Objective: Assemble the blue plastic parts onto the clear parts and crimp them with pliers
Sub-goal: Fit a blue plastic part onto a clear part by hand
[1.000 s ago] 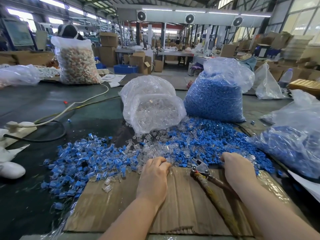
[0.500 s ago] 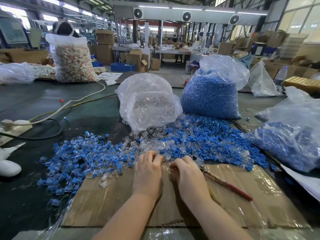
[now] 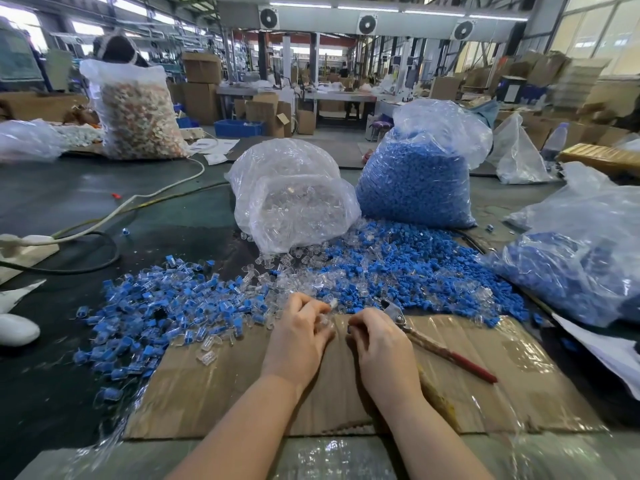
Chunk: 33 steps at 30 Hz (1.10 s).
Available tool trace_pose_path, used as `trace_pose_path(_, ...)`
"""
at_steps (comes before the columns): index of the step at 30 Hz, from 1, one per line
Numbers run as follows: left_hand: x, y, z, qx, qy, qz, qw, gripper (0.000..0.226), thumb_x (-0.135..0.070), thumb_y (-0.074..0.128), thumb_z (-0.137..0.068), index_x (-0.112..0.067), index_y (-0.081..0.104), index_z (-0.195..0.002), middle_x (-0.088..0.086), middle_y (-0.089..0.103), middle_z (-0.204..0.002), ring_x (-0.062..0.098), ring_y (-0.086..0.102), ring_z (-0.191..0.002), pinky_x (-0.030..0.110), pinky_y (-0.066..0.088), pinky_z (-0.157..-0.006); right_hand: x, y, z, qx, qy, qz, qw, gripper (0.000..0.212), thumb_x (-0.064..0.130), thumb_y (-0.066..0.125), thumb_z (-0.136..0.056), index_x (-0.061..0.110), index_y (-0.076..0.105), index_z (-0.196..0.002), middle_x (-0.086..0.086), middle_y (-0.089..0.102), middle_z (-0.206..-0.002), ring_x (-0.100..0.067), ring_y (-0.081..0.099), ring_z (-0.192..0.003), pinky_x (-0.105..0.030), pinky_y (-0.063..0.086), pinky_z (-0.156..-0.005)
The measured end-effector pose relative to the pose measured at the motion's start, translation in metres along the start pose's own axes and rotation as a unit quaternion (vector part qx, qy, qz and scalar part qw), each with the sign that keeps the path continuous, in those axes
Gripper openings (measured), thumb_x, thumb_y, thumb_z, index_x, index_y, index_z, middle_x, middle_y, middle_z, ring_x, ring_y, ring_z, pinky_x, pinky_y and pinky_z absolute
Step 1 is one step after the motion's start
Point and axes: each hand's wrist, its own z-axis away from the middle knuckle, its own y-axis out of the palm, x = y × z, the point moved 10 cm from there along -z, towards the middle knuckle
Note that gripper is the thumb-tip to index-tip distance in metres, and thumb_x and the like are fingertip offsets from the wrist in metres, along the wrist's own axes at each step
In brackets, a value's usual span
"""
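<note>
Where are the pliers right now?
The pliers lie on the cardboard sheet, just right of the right hand, heads toward the loose blue parts.

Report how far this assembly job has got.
Done: a heap of assembled blue-and-clear pieces lies left of the cardboard.
In hand: the left hand pinches a clear part; the right hand is curled beside it, its contents hidden. The pliers lie unheld on the cardboard.
Left: loose blue parts and full bags, clear and blue.
</note>
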Motion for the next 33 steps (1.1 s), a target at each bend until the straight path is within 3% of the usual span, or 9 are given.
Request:
trace_pose_path(6,-0.002,-0.004,0.0,-0.017,0.006,0.013,1.0,0.012,-0.016,0.07,-0.081,-0.012,0.067,-0.092,-0.005,0.053,-0.094,0.006,0.055,-0.083,0.021,0.049,-0.084,0.001,0.002,0.0,0.008,-0.006,0.005,1.0,0.012,0.014,0.049,-0.094,0.01,0.06,-0.09,-0.001,0.06,-0.09,-0.02,0.054,-0.084,-0.033,0.043,-0.077)
trace_pose_path(10,-0.004,0.001,0.0,0.001,0.02,0.005,1.0,0.011,-0.019,0.07,-0.081,-0.012,0.072,-0.09,-0.009,0.055,-0.09,0.002,0.054,-0.078,0.002,0.039,-0.076,0.001,0.002,0.0,0.01,-0.007,0.012,1.0,0.012,0.016,0.049,-0.094,0.01,0.06,-0.091,-0.001,0.06,-0.091,-0.02,0.054,-0.085,-0.031,0.041,-0.076)
trace_pose_path(13,-0.006,0.004,0.001,0.02,0.031,0.012,0.999,0.014,-0.017,0.07,-0.082,-0.011,0.071,-0.094,-0.014,0.052,-0.091,-0.001,0.051,-0.077,-0.004,0.035,-0.074,0.001,0.001,0.0,0.007,-0.009,0.011,1.0,0.012,0.015,0.049,-0.094,0.011,0.06,-0.09,-0.001,0.06,-0.091,-0.019,0.054,-0.084,-0.029,0.04,-0.075)
trace_pose_path(18,-0.007,0.005,0.0,0.029,0.034,0.019,0.999,0.016,-0.013,0.066,-0.084,-0.009,0.069,-0.1,-0.013,0.051,-0.096,0.001,0.053,-0.085,-0.001,0.037,-0.083,0.002,0.001,0.0,0.008,-0.011,0.007,1.0,0.011,0.016,0.05,-0.094,0.011,0.06,-0.09,-0.001,0.06,-0.09,-0.019,0.054,-0.083,-0.028,0.041,-0.075)
trace_pose_path(22,-0.008,0.001,0.001,0.017,0.029,0.018,0.999,0.01,-0.017,0.064,-0.086,-0.015,0.066,-0.095,-0.01,0.056,-0.091,0.002,0.055,-0.081,0.005,0.041,-0.079,0.001,0.001,0.0,0.006,-0.012,0.003,1.0,0.011,0.015,0.05,-0.094,0.012,0.06,-0.091,0.0,0.059,-0.09,-0.017,0.053,-0.083,-0.027,0.041,-0.074)
trace_pose_path(25,-0.01,-0.001,0.003,0.013,0.03,0.016,0.999,0.007,-0.021,0.065,-0.085,-0.019,0.065,-0.092,-0.011,0.061,-0.083,-0.004,0.053,-0.073,0.001,0.038,-0.071,0.001,0.0,-0.001,0.005,-0.013,0.002,1.0,0.01,0.015,0.05,-0.094,0.012,0.06,-0.091,0.0,0.059,-0.09,-0.017,0.053,-0.083,-0.028,0.042,-0.075)
trace_pose_path(30,-0.007,-0.001,0.003,0.011,0.014,0.025,1.0,0.02,-0.014,0.07,-0.08,-0.017,0.064,-0.098,-0.009,0.063,-0.087,0.0,0.057,-0.079,0.005,0.045,-0.075,0.001,0.001,-0.001,0.006,-0.013,0.005,1.0,0.01,0.015,0.051,-0.094,0.011,0.06,-0.09,0.0,0.06,-0.09,-0.018,0.054,-0.082,-0.03,0.043,-0.075)
trace_pose_path(33,-0.006,-0.001,0.003,0.007,0.013,0.025,1.0,0.021,-0.008,0.07,-0.08,-0.015,0.066,-0.099,-0.005,0.065,-0.092,0.0,0.057,-0.081,0.001,0.042,-0.076,0.001,0.001,-0.001,0.007,-0.012,0.003,1.0,0.011,0.015,0.05,-0.094,0.012,0.06,-0.09,0.0,0.06,-0.09,-0.017,0.054,-0.083,-0.029,0.042,-0.076)
